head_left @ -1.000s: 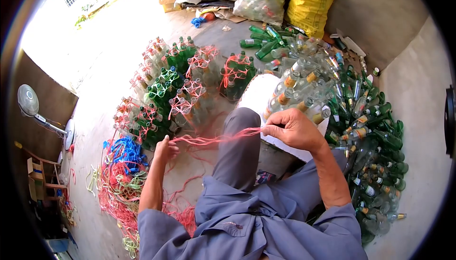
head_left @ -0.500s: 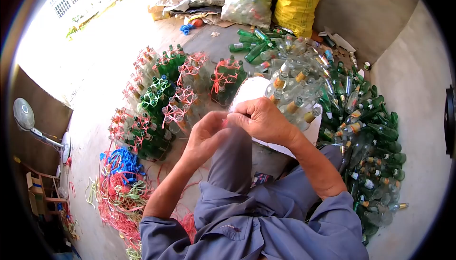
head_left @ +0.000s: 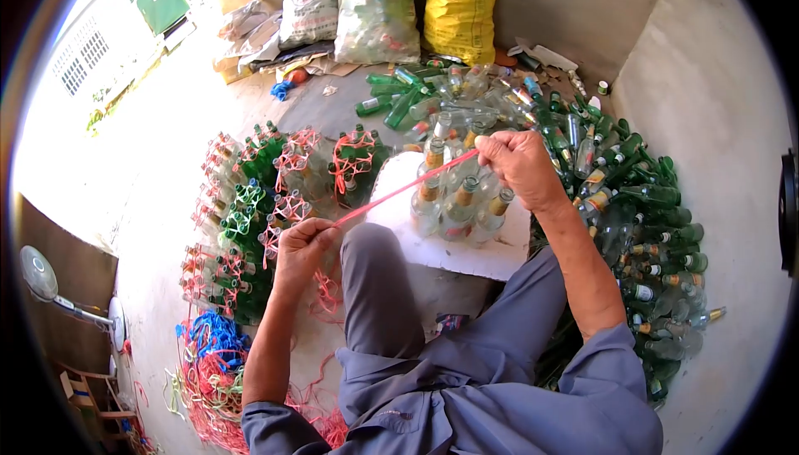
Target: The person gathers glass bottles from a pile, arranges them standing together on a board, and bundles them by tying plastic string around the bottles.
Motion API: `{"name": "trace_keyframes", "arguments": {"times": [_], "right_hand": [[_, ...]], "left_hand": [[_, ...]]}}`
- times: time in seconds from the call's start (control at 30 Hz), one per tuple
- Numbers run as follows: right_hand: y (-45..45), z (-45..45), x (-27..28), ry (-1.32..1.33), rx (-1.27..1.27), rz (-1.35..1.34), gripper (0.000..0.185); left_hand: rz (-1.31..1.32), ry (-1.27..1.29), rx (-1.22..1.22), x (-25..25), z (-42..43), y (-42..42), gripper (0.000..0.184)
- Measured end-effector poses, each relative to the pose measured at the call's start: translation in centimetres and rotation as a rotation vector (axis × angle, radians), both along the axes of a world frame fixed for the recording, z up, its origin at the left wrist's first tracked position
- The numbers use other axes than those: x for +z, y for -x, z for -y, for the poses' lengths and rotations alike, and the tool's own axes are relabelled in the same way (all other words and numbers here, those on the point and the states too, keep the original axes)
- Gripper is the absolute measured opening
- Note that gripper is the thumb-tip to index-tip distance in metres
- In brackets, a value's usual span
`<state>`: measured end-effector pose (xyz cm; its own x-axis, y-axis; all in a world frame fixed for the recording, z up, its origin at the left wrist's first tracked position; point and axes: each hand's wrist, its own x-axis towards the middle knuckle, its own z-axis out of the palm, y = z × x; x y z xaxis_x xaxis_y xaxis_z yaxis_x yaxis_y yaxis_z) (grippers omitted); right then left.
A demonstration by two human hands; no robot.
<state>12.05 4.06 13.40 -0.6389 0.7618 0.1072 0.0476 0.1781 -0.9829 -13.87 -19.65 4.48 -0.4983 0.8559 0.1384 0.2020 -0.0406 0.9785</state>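
A strip of pink plastic twine (head_left: 405, 188) is stretched taut between my hands. My left hand (head_left: 305, 249) is closed on its lower left end, above my knee. Higher up, my right hand (head_left: 518, 161) pinches the other end beside a group of clear bottles (head_left: 460, 199) with gold neck labels. These bottles stand upright and close together on a white board (head_left: 499, 260) in front of me. The twine crosses in front of the bottle necks at the left of the group; whether it touches them I cannot tell.
Bundles of upright bottles tied with twine (head_left: 250, 197) stand at the left. Loose bottles (head_left: 657, 230) lie heaped at the right. A tangle of twine (head_left: 218, 397) is on the floor near a fan (head_left: 40, 272). Filled sacks (head_left: 379, 10) and a yellow sack (head_left: 460, 6) line the back wall.
My hands were close together and have moved apart, drawing the pink twine out straight. The view has shifted, so the bottles on the board show more fully.
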Motion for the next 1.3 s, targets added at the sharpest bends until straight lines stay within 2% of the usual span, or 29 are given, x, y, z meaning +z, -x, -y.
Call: {"name": "trace_keyframes", "arguments": {"times": [0.1,0.17,0.33,0.43,0.47,0.6,0.77,0.87,0.97,1.0,1.13,1.23,1.27,1.3], "right_hand": [[-2.1,-3.3,-0.6,0.292,-0.006,-0.187,0.027],[-3.4,-5.2,-1.0,0.425,0.006,-0.313,0.025],[-5.2,-7.9,-2.1,0.562,-0.083,-0.359,0.024],[-5.4,-10.2,-3.3,0.682,-0.07,-0.419,0.021],[-5.4,-11.0,-3.5,0.702,-0.085,-0.462,0.021],[-5.8,-14.8,-3.8,0.72,-0.123,-0.572,0.022],[-5.8,-18.3,-4.1,0.702,-0.141,-0.641,0.024],[-5.6,-21.1,-4.8,0.727,-0.186,-0.71,0.019],[-6.1,-23.3,-6.0,0.728,-0.247,-0.801,0.016],[-6.5,-23.8,-6.7,0.726,-0.272,-0.801,0.016],[-8.3,-25.2,-11.8,0.776,-0.391,-0.756,0.011],[-10.5,-25.3,-17.4,0.845,-0.509,-0.706,0.009],[-11.4,-25.2,-19.4,0.879,-0.541,-0.698,0.009],[-11.7,-24.1,-20.2,0.902,-0.621,-0.685,0.01]], "left_hand": [[-0.1,0.079,-0.003,-1.1,-1.2,2.0,0.012],[-0.074,0.101,0.005,-2.5,-1.9,3.9,0.015],[-0.031,0.154,0.021,-3.7,-3.8,6.4,0.018],[-0.144,0.17,-0.02,-4.3,-5.6,7.4,0.02],[-0.179,0.186,-0.03,-4.3,-6.2,7.7,0.021],[-0.038,0.28,0.053,-4.0,-8.1,8.6,0.02],[0.05,0.151,0.071,-4.2,-12.1,8.8,0.02],[0.156,0.091,0.181,-4.1,-16.2,8.6,0.019],[0.117,0.031,0.157,-5.4,-20.8,8.4,0.017],[0.125,0.006,0.137,-6.3,-22.1,8.3,0.016],[0.101,0.178,0.094,-9.1,-25.4,6.7,0.02],[0.012,0.232,0.068,-15.2,-27.2,7.3,0.019],[0.072,0.298,0.055,-15.5,-27.1,6.4,0.02],[-0.03,0.321,0.061,-15.6,-26.6,5.8,0.019]]}}
